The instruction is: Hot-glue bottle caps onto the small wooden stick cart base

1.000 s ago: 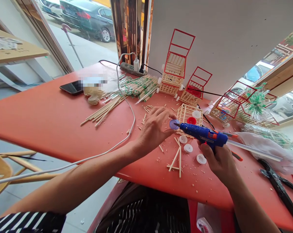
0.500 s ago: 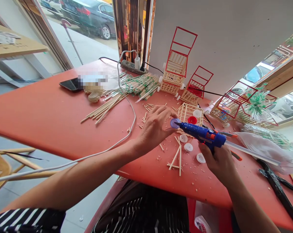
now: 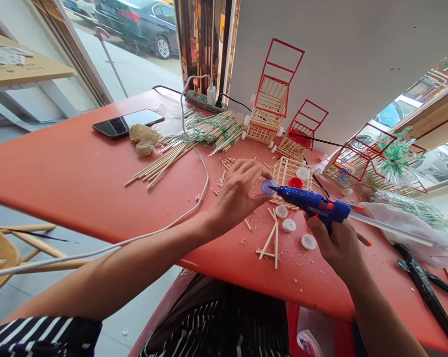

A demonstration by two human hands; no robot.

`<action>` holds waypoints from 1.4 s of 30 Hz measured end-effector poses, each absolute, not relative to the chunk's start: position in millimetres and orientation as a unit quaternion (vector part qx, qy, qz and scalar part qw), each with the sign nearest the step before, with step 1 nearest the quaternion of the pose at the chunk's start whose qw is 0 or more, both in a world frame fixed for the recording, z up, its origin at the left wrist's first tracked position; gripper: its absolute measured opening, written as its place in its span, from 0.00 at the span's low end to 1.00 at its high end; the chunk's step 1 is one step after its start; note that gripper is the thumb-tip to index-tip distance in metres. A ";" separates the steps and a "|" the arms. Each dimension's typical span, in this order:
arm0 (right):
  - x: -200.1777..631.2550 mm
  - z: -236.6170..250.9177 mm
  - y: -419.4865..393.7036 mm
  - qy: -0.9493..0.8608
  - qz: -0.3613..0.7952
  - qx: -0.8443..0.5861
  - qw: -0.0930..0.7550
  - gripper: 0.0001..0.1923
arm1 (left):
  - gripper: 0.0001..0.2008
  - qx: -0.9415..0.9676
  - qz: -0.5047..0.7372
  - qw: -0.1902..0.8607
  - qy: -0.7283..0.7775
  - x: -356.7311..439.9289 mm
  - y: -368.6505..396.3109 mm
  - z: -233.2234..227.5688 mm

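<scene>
Between thumb and fingers, my left hand (image 3: 239, 193) pinches a translucent bluish bottle cap (image 3: 267, 187) above the table. My right hand (image 3: 335, 243) is wrapped round the handle of a blue glue gun (image 3: 306, 200), a clear glue stick (image 3: 393, 228) poking out of its back. The gun's nozzle points left and is at the cap's right side; whether it touches I cannot tell. Just behind the gun is a small stick frame (image 3: 281, 171) with a red cap (image 3: 295, 183) and a white cap (image 3: 303, 173). Several white caps (image 3: 289, 225) lie below the gun.
Stick carts with red handles (image 3: 272, 99) stand along the wall. Wrapped chopsticks (image 3: 216, 129), a phone (image 3: 127, 123) and a power strip (image 3: 205, 100) are at the back left. A white cable (image 3: 203, 171) crosses the red table (image 3: 79, 173). Black pliers-like tool (image 3: 424, 282) lies right.
The glue gun's nozzle has drawn back very slightly to the right from the cap's middle. My left hand keeps its pinch on the cap; the whole view has shifted a little.
</scene>
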State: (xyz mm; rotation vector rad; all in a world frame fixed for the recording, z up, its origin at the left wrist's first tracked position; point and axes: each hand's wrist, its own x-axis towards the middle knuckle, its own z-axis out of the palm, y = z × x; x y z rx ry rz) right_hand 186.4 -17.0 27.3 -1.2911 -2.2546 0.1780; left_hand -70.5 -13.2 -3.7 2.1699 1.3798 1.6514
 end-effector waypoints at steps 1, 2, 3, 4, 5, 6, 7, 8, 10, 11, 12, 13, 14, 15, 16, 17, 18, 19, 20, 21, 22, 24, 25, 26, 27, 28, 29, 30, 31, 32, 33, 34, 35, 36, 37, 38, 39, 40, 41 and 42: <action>188.7 24.8 -16.7 -0.834 0.072 -0.475 0.272 0.26 | 0.11 0.709 0.541 0.043 0.451 -70.4 -13.1 -3.9; 190.9 22.5 -16.5 -0.834 0.088 -0.474 0.270 0.26 | 0.11 0.707 0.541 0.044 0.453 -70.3 -13.0 -3.9; 192.9 20.4 -16.4 -0.829 0.105 -0.477 0.274 0.26 | 0.12 0.706 0.539 0.046 0.456 -70.2 -12.9 -4.0; 194.5 18.8 -16.4 -0.827 0.129 -0.475 0.273 0.25 | 0.12 0.705 0.537 0.049 0.461 -70.1 -12.8 -3.9; 195.7 17.8 -16.3 -0.825 0.150 -0.472 0.274 0.24 | 0.12 0.703 0.535 0.053 0.465 -70.0 -12.9 -3.7; 196.6 17.3 -16.2 -0.823 0.165 -0.467 0.276 0.24 | 0.12 0.702 0.532 0.055 0.469 -69.9 -13.0 -3.5; 197.0 17.3 -16.2 -0.823 0.173 -0.462 0.280 0.24 | 0.12 0.702 0.531 0.057 0.471 -70.0 -13.1 -3.2; 197.1 17.6 -16.1 -0.824 0.172 -0.460 0.284 0.23 | 0.12 0.702 0.530 0.057 0.473 -70.0 -13.2 -2.8; 196.5 19.1 -16.0 -0.825 0.155 -0.461 0.288 0.24 | 0.13 0.703 0.528 0.058 0.474 -70.3 -13.6 -2.1; 195.8 20.2 -16.0 -0.826 0.144 -0.463 0.288 0.25 | 0.14 0.704 0.526 0.060 0.474 -70.4 -13.7 -1.7; 194.7 21.5 -16.1 -0.828 0.133 -0.463 0.285 0.25 | 0.13 0.705 0.525 0.061 0.474 -70.5 -13.8 -1.4; 193.3 23.3 -16.1 -0.831 0.124 -0.463 0.281 0.26 | 0.13 0.705 0.523 0.063 0.475 -70.6 -14.0 -1.2; 191.5 25.3 -16.1 -0.835 0.114 -0.462 0.276 0.26 | 0.12 0.706 0.521 0.065 0.475 -70.7 -14.1 -1.0; 189.6 27.6 -16.2 -0.840 0.105 -0.458 0.271 0.26 | 0.12 0.707 0.520 0.065 0.476 -70.7 -14.2 -0.9; 187.5 30.1 -16.2 -0.844 0.095 -0.455 0.268 0.26 | 0.11 0.707 0.519 0.066 0.476 -70.7 -14.2 -1.0; 185.4 32.3 -16.2 -0.848 0.086 -0.450 0.267 0.25 | 0.11 0.707 0.519 0.065 0.476 -70.8 -14.3 -1.1; 183.6 34.1 -16.2 -0.851 0.076 -0.447 0.267 0.24 | 0.12 0.707 0.519 0.065 0.476 -70.8 -14.3 -1.4; 182.2 35.4 -16.3 -0.852 0.066 -0.446 0.268 0.24 | 0.12 0.708 0.521 0.064 0.473 -70.9 -14.3 -1.6; 181.2 35.9 -16.4 -0.852 0.059 -0.447 0.267 0.24 | 0.12 0.708 0.523 0.063 0.470 -71.0 -14.1 -1.9; 180.6 35.7 -16.6 -0.850 0.053 -0.452 0.265 0.25 | 0.12 0.709 0.525 0.062 0.466 -71.1 -13.9 -2.1; 180.4 34.8 -16.9 -0.847 0.050 -0.460 0.262 0.25 | 0.12 0.710 0.526 0.061 0.464 -71.2 -13.7 -2.3; 180.9 31.9 -17.7 -0.840 0.047 -0.475 0.258 0.27 | 0.10 0.711 0.526 0.058 0.464 -71.3 -13.2 -2.3; 181.2 30.4 -18.1 -0.836 0.046 -0.482 0.258 0.28 | 0.09 0.711 0.525 0.057 0.464 -71.3 -13.0 -2.3; 181.5 29.1 -18.4 -0.833 0.045 -0.487 0.258 0.28 | 0.09 0.712 0.525 0.055 0.464 -71.3 -12.8 -2.3; 181.7 28.0 -18.7 -0.832 0.044 -0.489 0.259 0.28 | 0.08 0.712 0.526 0.053 0.462 -71.3 -12.7 -2.4; 181.8 27.4 -18.9 -0.831 0.043 -0.490 0.259 0.28 | 0.09 0.712 0.528 0.051 0.460 -71.3 -12.7 -2.6; 181.7 27.1 -19.0 -0.831 0.042 -0.490 0.258 0.28 | 0.09 0.712 0.530 0.048 0.457 -71.3 -12.8 -2.8; 181.4 27.2 -18.9 -0.831 0.040 -0.490 0.258 0.29 | 0.09 0.712 0.532 0.047 0.456 -71.3 -12.9 -3.1; 181.1 27.5 -18.8 -0.831 0.038 -0.489 0.260 0.29 | 0.10 0.711 0.534 0.046 0.455 -71.3 -13.1 -3.3; 180.6 28.2 -18.6 -0.831 0.035 -0.488 0.263 0.29 | 0.10 0.711 0.534 0.046 0.455 -71.2 -13.2 -3.6; 180.0 29.2 -18.4 -0.832 0.031 -0.487 0.265 0.28 | 0.11 0.711 0.533 0.047 0.457 -71.0 -13.3 -3.8; 179.3 30.4 -18.1 -0.833 0.028 -0.483 0.267 0.28 | 0.11 0.710 0.533 0.048 0.458 -70.7 -13.4 -3.9; 178.5 31.8 -17.9 -0.835 0.026 -0.480 0.268 0.27 | 0.11 0.709 0.532 0.049 0.460 -70.4 -13.4 -3.9; 177.7 33.2 -17.6 -0.837 0.027 -0.477 0.269 0.27 | 0.11 0.708 0.532 0.049 0.462 -70.1 -13.4 -3.9; 176.9 34.7 -17.4 -0.838 0.028 -0.474 0.268 0.26 | 0.10 0.707 0.533 0.049 0.463 -69.8 -13.4 -3.9; 176.2 36.0 -17.3 -0.839 0.031 -0.473 0.268 0.26 | 0.10 0.706 0.534 0.049 0.463 -69.6 -13.4 -3.8; 175.6 37.0 -17.2 -0.839 0.032 -0.472 0.268 0.26 | 0.10 0.706 0.535 0.048 0.462 -69.5 -13.4 -3.7; 175.4 37.5 -17.3 -0.839 0.033 -0.473 0.268 0.26 | 0.10 0.706 0.536 0.049 0.461 -69.5 -13.4 -3.5; 175.3 37.7 -17.5 -0.838 0.033 -0.475 0.266 0.26 | 0.10 0.706 0.535 0.050 0.461 -69.6 -13.5 -3.3; 175.6 37.3 -17.9 -0.838 0.033 -0.477 0.264 0.26 | 0.10 0.707 0.533 0.052 0.462 -69.8 -13.6 -3.1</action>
